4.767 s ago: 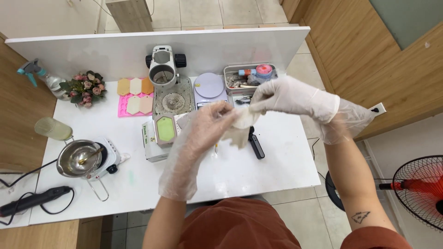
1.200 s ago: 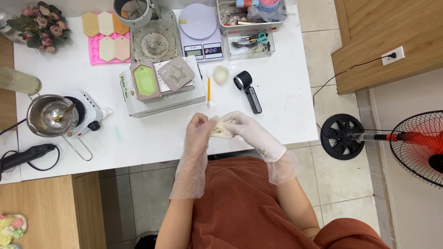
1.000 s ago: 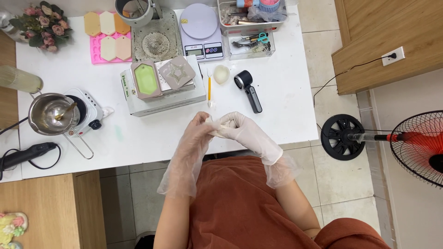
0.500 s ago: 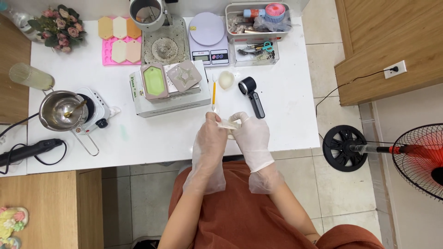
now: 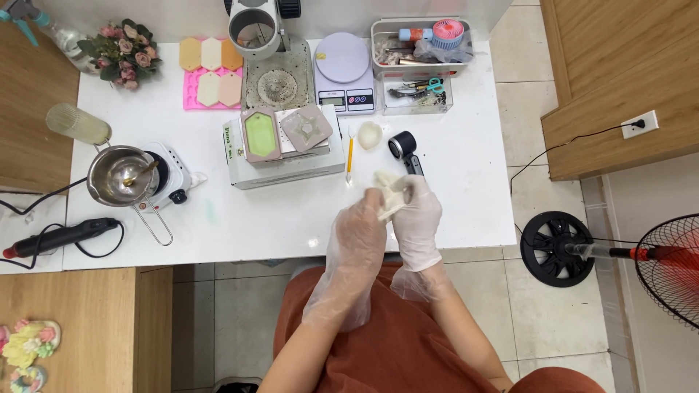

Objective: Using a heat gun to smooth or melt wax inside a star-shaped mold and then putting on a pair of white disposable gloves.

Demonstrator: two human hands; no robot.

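White tabletop seen from above, with a person in a rust-coloured garment at its near edge. Both hands wear thin clear plastic gloves. The left hand and the right hand meet over the near right part of the tabletop, fingers closed together around a crumpled cream-white lump held between them.

Just beyond the lump lie a black handheld tool, a small pale round piece and a yellow pencil-like stick, none touching the hands. Farther back sits a white box carrying a green-filled mould and a grey mould. Behind these stand a kitchen scale and a clear organiser tray. Well to the left are a metal pot on a small white hotplate, a pink mould sheet and a bunch of flowers. A fan stands on the floor at right.
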